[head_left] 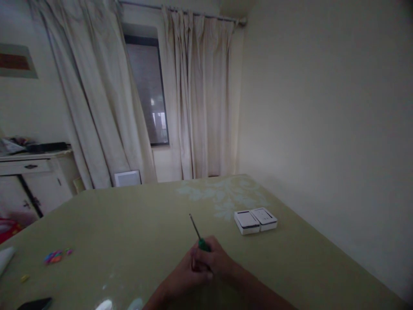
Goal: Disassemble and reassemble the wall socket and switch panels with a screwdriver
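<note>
A screwdriver [195, 226] with a thin metal shaft and a green handle points up and away, tilted to the left. My right hand [217, 257] is closed around the green handle, its thumb lying across it. My left hand [185, 273] is pressed against the right one, closed around the lower part of the same grip. The handle's bottom end is hidden between my hands. Both hands are just above the greenish tabletop [129, 224], near its front edge.
Two white boxes [247, 221] sit side by side on the right. At the left lie small colourful pieces [54, 257], a yellow bit [25, 278], a dark flat object [35, 304] and a white item [5, 258]. A wall [322, 129] borders the table's right side.
</note>
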`<state>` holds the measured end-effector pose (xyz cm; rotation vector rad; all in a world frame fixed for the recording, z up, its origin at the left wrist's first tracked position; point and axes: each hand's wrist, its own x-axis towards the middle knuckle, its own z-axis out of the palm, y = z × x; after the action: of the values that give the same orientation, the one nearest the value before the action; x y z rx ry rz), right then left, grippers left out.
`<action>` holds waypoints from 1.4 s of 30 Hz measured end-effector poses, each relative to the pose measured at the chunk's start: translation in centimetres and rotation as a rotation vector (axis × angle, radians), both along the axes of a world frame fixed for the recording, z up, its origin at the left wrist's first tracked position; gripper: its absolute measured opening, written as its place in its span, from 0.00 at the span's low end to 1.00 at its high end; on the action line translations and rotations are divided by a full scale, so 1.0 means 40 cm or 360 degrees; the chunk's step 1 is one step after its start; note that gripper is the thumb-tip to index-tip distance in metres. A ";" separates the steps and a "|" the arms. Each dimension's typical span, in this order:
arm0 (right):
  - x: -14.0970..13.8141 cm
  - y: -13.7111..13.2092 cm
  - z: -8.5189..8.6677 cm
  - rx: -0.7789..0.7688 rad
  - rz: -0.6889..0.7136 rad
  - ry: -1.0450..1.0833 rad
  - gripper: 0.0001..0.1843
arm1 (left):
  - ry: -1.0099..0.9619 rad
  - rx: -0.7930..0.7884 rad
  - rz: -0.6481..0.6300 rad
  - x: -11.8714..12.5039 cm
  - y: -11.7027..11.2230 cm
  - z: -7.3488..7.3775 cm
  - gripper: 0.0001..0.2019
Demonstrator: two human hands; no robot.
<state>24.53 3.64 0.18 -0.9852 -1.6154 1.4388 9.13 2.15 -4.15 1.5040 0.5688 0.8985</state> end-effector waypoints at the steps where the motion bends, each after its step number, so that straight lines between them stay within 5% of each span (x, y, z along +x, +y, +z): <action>1: 0.032 0.022 0.026 0.0072 -0.0183 -0.0062 0.35 | -0.0022 -0.0046 0.0036 0.000 0.004 -0.007 0.32; 6: 0.316 0.148 0.138 0.0352 -0.1113 -0.0373 0.30 | 0.0110 -0.0170 0.0223 0.003 0.016 -0.035 0.30; 8: 0.441 0.175 0.147 0.0364 -0.1479 -0.0607 0.25 | 0.0153 -0.0187 0.0309 0.015 0.020 -0.034 0.28; 11: 0.572 0.185 0.122 0.0226 -0.1747 -0.0946 0.20 | 0.0345 -0.0188 0.0369 0.054 0.044 -0.026 0.30; 17: 0.638 0.199 0.050 -0.0095 -0.1700 -0.1307 0.14 | 0.0430 -0.0201 0.0367 0.221 0.150 -0.006 0.38; 22: 0.640 0.217 0.026 -0.0211 -0.1514 -0.1363 0.16 | 0.0334 -0.0114 0.0357 0.381 0.212 0.008 0.32; 26: 0.630 0.218 0.018 -0.0208 -0.1407 -0.1387 0.14 | 0.0376 -0.0050 0.0453 0.408 0.236 0.009 0.29; 30: 0.569 0.220 0.007 -0.0094 -0.1202 -0.1358 0.13 | 0.0638 0.0016 0.0614 0.315 0.244 0.006 0.31; 34: 0.445 0.216 0.000 0.0078 -0.0956 -0.1293 0.13 | 0.0953 0.0068 0.0756 0.142 0.213 0.016 0.43; 42: 0.165 0.117 -0.017 0.0299 -0.0206 -0.1175 0.19 | 0.1357 0.0163 0.0554 -0.259 0.023 0.041 0.44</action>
<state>31.13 8.32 -0.49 -1.5858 -2.0962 0.8450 -1.22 3.06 -2.49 1.8976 1.4523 0.5037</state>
